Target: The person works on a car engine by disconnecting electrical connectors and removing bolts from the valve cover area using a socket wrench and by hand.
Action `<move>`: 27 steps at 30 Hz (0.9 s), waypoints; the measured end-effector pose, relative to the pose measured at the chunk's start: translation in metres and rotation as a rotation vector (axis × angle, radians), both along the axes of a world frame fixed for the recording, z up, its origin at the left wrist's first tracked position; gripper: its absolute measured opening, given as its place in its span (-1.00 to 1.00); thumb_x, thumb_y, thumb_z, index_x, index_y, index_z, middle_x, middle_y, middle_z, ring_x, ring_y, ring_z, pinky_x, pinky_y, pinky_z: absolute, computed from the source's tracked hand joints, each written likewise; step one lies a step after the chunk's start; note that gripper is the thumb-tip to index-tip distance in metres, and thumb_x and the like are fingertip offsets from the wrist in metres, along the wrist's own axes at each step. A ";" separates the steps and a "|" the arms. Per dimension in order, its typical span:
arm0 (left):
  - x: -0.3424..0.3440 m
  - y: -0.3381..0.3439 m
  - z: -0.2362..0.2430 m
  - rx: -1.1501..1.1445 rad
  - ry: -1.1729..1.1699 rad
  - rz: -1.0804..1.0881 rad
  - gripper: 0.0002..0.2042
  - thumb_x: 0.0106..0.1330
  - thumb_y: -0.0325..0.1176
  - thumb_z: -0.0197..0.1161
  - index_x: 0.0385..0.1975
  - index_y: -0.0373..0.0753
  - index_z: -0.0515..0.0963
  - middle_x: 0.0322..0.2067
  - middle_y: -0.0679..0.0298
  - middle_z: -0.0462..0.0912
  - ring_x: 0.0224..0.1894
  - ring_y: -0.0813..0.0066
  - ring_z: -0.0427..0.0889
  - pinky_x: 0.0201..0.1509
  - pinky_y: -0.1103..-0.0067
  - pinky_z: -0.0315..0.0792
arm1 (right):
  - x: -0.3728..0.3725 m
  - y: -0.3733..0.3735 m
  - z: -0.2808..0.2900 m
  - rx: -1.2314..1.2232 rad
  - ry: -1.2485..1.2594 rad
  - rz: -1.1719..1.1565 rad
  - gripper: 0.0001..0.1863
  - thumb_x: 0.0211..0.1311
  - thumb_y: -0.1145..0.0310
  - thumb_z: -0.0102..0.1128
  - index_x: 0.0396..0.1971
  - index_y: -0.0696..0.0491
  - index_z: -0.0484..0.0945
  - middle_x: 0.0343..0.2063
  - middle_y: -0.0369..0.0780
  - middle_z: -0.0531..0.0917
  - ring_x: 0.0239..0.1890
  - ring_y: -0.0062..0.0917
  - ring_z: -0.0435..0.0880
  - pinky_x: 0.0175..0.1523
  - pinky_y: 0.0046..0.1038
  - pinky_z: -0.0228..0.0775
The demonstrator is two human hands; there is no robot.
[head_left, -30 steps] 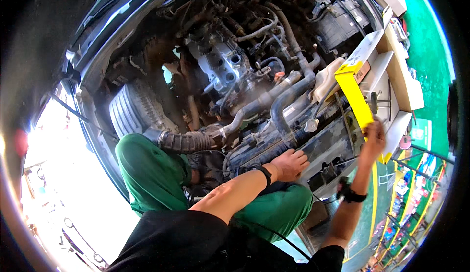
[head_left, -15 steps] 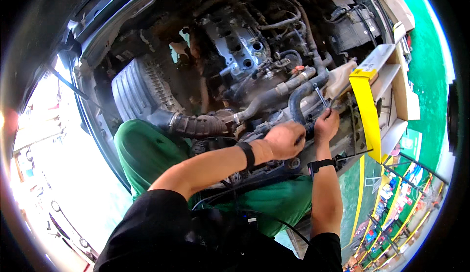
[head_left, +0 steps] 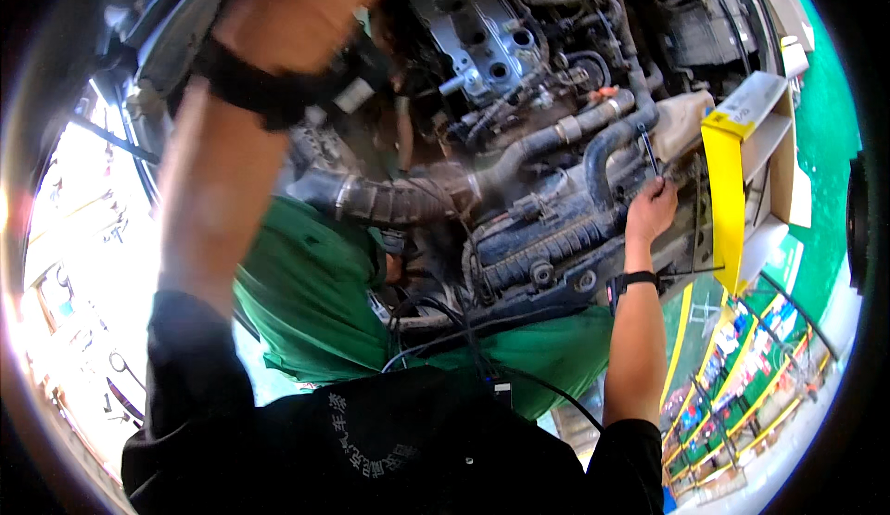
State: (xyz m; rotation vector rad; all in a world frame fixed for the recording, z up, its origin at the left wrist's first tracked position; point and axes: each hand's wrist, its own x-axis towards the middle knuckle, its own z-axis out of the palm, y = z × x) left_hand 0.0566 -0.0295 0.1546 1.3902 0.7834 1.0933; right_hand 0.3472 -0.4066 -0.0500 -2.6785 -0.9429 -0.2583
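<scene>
"So, what have your right fingers got?"

"Your right hand [head_left: 653, 209] is closed round the lower end of a slim wrench-like tool [head_left: 649, 152], too small to name exactly. Its free end points toward the black hose [head_left: 595, 167], left of the cream plastic reservoir [head_left: 684, 126]. You likely grip one end so the shaft stands clear of your knuckles."

"And your left hand [head_left: 320, 0]?"

"It's raised at the upper left, blurred and cut off by the top edge. Whether those fingers are open or closed, I cannot tell."

"Why is the yellow-and-white cardboard box [head_left: 728, 200] beside you?"

"Probably for easy reach: it's open, near your right hand. Your green trousers [head_left: 320, 292] lie close by the ribbed intake hose [head_left: 399, 202], perhaps because sitting close lets you reach across the engine [head_left: 459, 47]."
</scene>
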 end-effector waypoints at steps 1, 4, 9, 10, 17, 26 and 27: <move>-0.003 0.006 0.007 -0.024 -0.021 0.016 -0.63 0.43 -0.16 -0.04 -0.51 -0.23 0.58 -0.55 0.24 0.58 -0.48 0.44 0.52 -0.39 0.53 0.38 | 0.005 -0.004 -0.004 0.008 -0.018 0.005 -0.63 0.45 0.19 -0.08 -0.20 0.22 0.54 -0.22 0.09 0.62 -0.12 0.06 0.54 -0.03 -0.04 0.35; -0.016 0.020 0.014 -0.100 -0.021 0.048 -0.66 0.41 -0.15 -0.02 -0.51 -0.21 0.57 -0.55 0.25 0.58 -0.48 0.45 0.51 -0.39 0.53 0.38 | 0.004 -0.001 -0.013 0.019 -0.023 0.029 -0.66 0.41 0.19 -0.06 -0.31 0.18 0.52 -0.29 0.06 0.61 -0.19 0.06 0.55 -0.10 0.01 0.35; -0.023 0.026 0.006 -0.216 0.007 0.095 -0.70 0.37 -0.15 0.02 -0.50 -0.18 0.54 -0.54 0.27 0.58 -0.48 0.45 0.51 -0.40 0.55 0.37 | -0.009 0.006 -0.017 0.066 0.028 0.009 -0.68 0.38 0.20 -0.02 -0.35 0.17 0.53 -0.33 0.03 0.61 -0.23 0.04 0.56 -0.15 -0.01 0.36; -0.017 0.025 -0.007 -0.252 -0.010 0.092 -0.71 0.37 -0.15 0.03 -0.50 -0.17 0.54 -0.54 0.27 0.58 -0.48 0.45 0.51 -0.41 0.55 0.37 | 0.000 -0.002 -0.012 0.055 0.007 0.003 -0.69 0.38 0.20 -0.03 -0.35 0.17 0.52 -0.33 0.03 0.61 -0.24 0.02 0.56 -0.15 -0.02 0.37; -0.023 0.037 -0.010 -0.330 0.015 0.120 -0.77 0.32 -0.14 0.09 -0.49 -0.12 0.50 -0.53 0.30 0.57 -0.48 0.46 0.51 -0.42 0.57 0.36 | -0.007 0.006 -0.011 0.064 0.053 -0.022 -0.70 0.37 0.23 -0.01 -0.38 0.17 0.53 -0.36 0.01 0.60 -0.27 -0.02 0.55 -0.18 -0.06 0.36; -0.021 0.050 -0.029 -0.486 0.108 0.264 -0.81 0.28 -0.16 0.10 -0.51 -0.07 0.48 -0.55 0.32 0.57 -0.49 0.47 0.51 -0.41 0.55 0.36 | 0.002 -0.002 -0.014 0.063 0.066 -0.031 -0.70 0.38 0.23 -0.02 -0.33 0.18 0.53 -0.34 0.04 0.60 -0.23 0.02 0.55 -0.13 -0.04 0.36; -0.021 0.055 -0.032 -0.527 0.091 0.277 -0.82 0.27 -0.17 0.10 -0.51 -0.08 0.48 -0.55 0.33 0.57 -0.49 0.47 0.51 -0.41 0.54 0.36 | -0.001 -0.001 -0.014 0.067 0.065 -0.037 -0.70 0.38 0.23 -0.02 -0.32 0.18 0.52 -0.33 0.04 0.59 -0.23 0.02 0.55 -0.13 -0.04 0.35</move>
